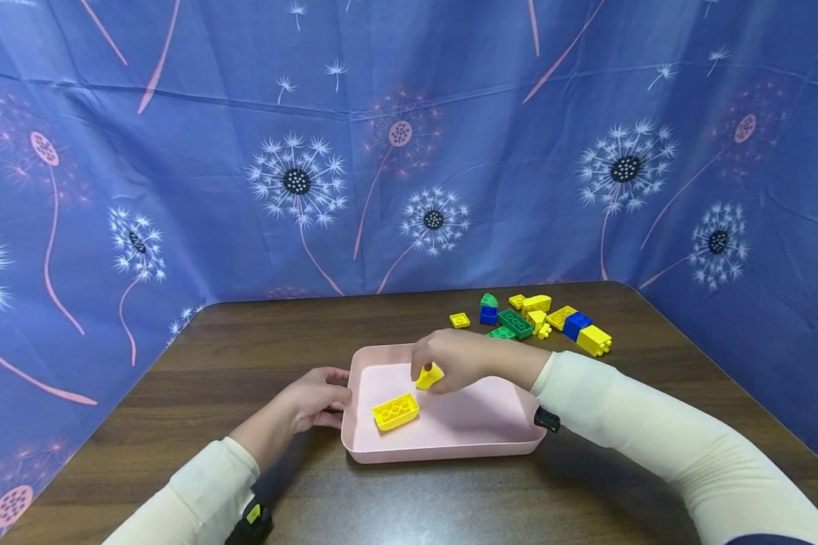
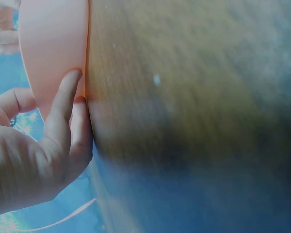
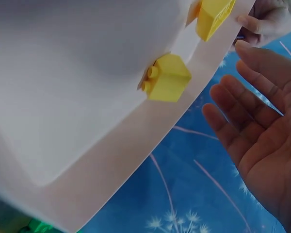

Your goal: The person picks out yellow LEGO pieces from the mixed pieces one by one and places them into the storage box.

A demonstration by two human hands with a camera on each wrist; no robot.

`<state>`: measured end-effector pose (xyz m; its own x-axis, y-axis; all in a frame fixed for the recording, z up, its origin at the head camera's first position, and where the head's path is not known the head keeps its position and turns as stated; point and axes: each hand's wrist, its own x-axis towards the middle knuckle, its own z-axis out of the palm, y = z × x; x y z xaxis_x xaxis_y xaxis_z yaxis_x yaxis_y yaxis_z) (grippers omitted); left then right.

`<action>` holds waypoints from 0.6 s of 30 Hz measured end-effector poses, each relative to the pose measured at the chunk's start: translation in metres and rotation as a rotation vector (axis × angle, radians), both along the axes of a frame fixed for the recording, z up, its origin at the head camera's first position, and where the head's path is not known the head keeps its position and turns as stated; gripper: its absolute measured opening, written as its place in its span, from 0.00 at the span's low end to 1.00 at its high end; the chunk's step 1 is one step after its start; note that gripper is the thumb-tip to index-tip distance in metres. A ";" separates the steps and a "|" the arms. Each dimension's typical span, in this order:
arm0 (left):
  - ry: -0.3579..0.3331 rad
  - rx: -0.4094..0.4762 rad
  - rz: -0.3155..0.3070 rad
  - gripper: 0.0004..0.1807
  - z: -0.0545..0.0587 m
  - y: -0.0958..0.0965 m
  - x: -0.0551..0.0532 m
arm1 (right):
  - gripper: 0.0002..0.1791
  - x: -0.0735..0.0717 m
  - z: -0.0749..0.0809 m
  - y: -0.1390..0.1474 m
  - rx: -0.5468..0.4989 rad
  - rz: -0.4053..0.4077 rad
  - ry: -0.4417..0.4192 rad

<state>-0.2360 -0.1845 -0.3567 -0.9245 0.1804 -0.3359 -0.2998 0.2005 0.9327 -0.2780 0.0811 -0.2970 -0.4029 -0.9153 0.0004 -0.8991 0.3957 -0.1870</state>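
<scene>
A shallow pink tray (image 1: 477,453) rests on the wooden table. My left hand (image 1: 316,397) holds its left end; in the left wrist view, fingers (image 2: 68,92) lie along the tray's outer wall and another meets its rim. Inside the tray are a yellow eight-stud-style toy brick (image 1: 396,412) and a smaller yellow brick (image 1: 429,377) farther back. My right hand (image 1: 453,358) hovers over the tray right beside the smaller brick. From the right wrist view, that brick (image 3: 169,78) stands apart from the loosely bent fingers (image 3: 235,97), and the palm is bare.
Several loose toy bricks lie behind the tray at the table's back right: a green brick (image 1: 515,324), a blue brick (image 1: 488,315), a flat yellow piece (image 1: 460,320) and a yellow-and-blue row (image 1: 576,325). A blue dandelion-print cloth (image 1: 354,151) hangs behind the table (image 1: 266,325).
</scene>
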 end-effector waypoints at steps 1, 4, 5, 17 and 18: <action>0.001 -0.002 0.000 0.36 0.000 0.000 0.000 | 0.14 0.000 0.000 0.002 -0.003 -0.006 -0.002; 0.001 -0.009 0.007 0.36 0.000 -0.001 0.000 | 0.14 -0.001 0.001 0.009 -0.020 -0.012 -0.001; 0.000 -0.011 0.009 0.36 0.001 -0.001 0.000 | 0.14 -0.001 0.001 0.011 -0.028 -0.013 -0.001; 0.003 -0.022 0.017 0.35 0.001 0.000 0.002 | 0.15 -0.002 -0.002 0.039 -0.060 -0.059 -0.025; 0.003 -0.021 0.015 0.35 0.001 0.000 0.002 | 0.15 -0.002 -0.001 0.041 -0.063 -0.061 -0.028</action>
<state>-0.2344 -0.1842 -0.3561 -0.9281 0.1592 -0.3365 -0.2999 0.2154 0.9293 -0.2801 0.1219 -0.2984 -0.4587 -0.8875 0.0450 -0.8677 0.4364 -0.2380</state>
